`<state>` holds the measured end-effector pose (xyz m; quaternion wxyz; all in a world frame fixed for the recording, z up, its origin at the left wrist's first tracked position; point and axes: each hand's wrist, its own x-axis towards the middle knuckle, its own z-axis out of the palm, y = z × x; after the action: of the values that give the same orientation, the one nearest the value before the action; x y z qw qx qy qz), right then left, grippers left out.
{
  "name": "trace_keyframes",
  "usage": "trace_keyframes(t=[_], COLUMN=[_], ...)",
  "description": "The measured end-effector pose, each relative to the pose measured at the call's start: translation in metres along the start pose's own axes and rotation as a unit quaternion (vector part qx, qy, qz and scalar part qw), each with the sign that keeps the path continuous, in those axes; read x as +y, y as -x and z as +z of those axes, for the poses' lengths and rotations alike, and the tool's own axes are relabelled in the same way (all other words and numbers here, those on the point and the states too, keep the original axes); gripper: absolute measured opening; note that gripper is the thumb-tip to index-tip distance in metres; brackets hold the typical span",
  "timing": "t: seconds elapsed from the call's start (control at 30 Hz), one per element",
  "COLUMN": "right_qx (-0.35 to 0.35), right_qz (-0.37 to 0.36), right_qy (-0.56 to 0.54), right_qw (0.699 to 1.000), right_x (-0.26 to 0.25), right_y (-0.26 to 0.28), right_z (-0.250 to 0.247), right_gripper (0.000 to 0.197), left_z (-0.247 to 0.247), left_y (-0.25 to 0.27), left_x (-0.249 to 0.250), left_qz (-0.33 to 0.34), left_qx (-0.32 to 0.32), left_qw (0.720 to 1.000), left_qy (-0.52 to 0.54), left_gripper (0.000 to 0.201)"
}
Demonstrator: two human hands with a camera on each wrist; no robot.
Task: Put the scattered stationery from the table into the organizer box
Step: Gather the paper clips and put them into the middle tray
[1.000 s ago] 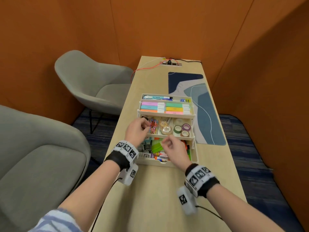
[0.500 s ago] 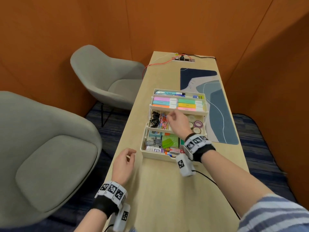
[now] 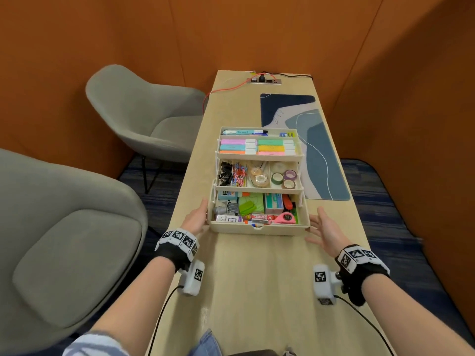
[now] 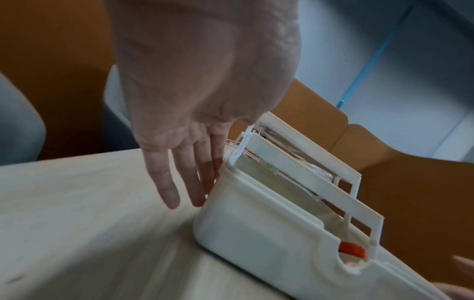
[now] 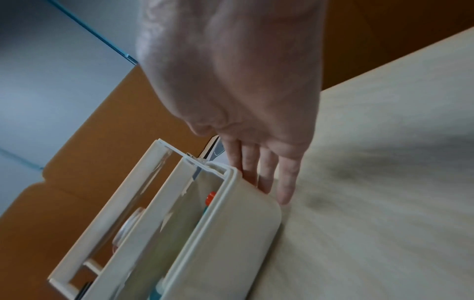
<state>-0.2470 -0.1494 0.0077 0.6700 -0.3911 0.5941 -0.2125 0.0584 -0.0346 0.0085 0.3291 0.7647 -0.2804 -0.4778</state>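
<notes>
The cream organizer box [image 3: 259, 228] stands open on the wooden table [image 3: 257, 291], its three stepped tiers filled with sticky notes, clips, tape rolls, scissors and small packs. My left hand [image 3: 196, 219] lies flat against the box's left wall, fingers [image 4: 197, 182] straight and touching it. My right hand [image 3: 324, 227] is at the right wall with straight fingers [image 5: 259, 172] beside the box [image 5: 231, 233]; whether they touch it is unclear. Neither hand holds any stationery. The box's front wall [image 4: 256, 233] shows in the left wrist view.
A blue patterned desk mat [image 3: 305, 145] lies right of the box. A power strip [image 3: 264, 80] with red and black cables sits at the table's far end. Two grey armchairs [image 3: 144, 116] stand left of the table. Orange walls close in all round.
My right hand left the middle tier and dropped to the box's right side. My left hand came forward from the table's near edge to the box's left wall. The head view shifted.
</notes>
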Motion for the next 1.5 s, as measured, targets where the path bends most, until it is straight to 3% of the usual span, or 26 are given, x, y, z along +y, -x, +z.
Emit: trace_keyframes(t=[0.17, 0.27, 0.37, 0.43, 0.53, 0.63, 0.73, 0.8, 0.93, 1.13, 1.3, 1.5], right_qx=[0.002, -0.003, -0.011, -0.009, -0.03, -0.013, 0.022, 0.021, -0.009, -0.025, -0.032, -0.021], right_qz=[-0.001, 0.014, 0.029, 0.045, 0.059, 0.036, 0.008, 0.009, 0.035, 0.027, 0.002, -0.04], right_qy=[0.01, 0.027, 0.023, 0.032, 0.087, 0.114, 0.087, 0.095, 0.111, 0.096, 0.042, 0.048], right_qw=[1.0, 1.0, 0.999, 0.998, 0.994, 0.993, 0.996, 0.995, 0.993, 0.995, 0.999, 0.998], right_x=[0.025, 0.049, 0.061, 0.06, 0.044, 0.014, -0.025, -0.043, -0.059, -0.07, -0.079, -0.075], right_y=[0.023, 0.04, 0.059, 0.063, 0.052, 0.023, -0.006, -0.02, -0.036, -0.035, -0.029, -0.015], right_z=[-0.01, -0.023, -0.031, -0.034, -0.039, -0.04, -0.029, -0.019, -0.005, -0.002, -0.004, -0.019], right_gripper=[0.066, 0.064, 0.06, 0.06, 0.063, 0.062, 0.059, 0.061, 0.067, 0.072, 0.064, 0.069], left_z=[-0.003, -0.008, -0.013, -0.021, -0.034, -0.039, -0.032, -0.028, -0.026, -0.031, -0.037, -0.051], left_y=[0.024, 0.04, 0.056, 0.058, 0.045, 0.019, -0.01, -0.031, -0.061, -0.058, -0.052, -0.032], left_x=[-0.02, -0.036, -0.047, -0.051, -0.041, -0.014, 0.02, 0.034, 0.041, 0.055, 0.059, 0.053], left_qz=[0.015, 0.019, -0.004, -0.03, -0.063, -0.032, -0.006, -0.028, -0.085, -0.077, -0.03, 0.027], left_qx=[-0.013, -0.026, -0.052, -0.076, -0.116, -0.088, -0.027, -0.003, -0.046, -0.074, -0.064, -0.053], left_qw=[1.0, 0.999, 0.999, 0.997, 0.99, 0.991, 1.0, 0.997, 0.988, 0.989, 0.989, 0.994], left_qy=[-0.009, 0.007, 0.012, 0.001, -0.051, -0.091, -0.009, 0.076, 0.12, 0.099, 0.133, 0.087], left_gripper=[0.065, 0.053, 0.047, 0.055, 0.071, 0.07, 0.067, 0.07, 0.092, 0.09, 0.072, 0.084])
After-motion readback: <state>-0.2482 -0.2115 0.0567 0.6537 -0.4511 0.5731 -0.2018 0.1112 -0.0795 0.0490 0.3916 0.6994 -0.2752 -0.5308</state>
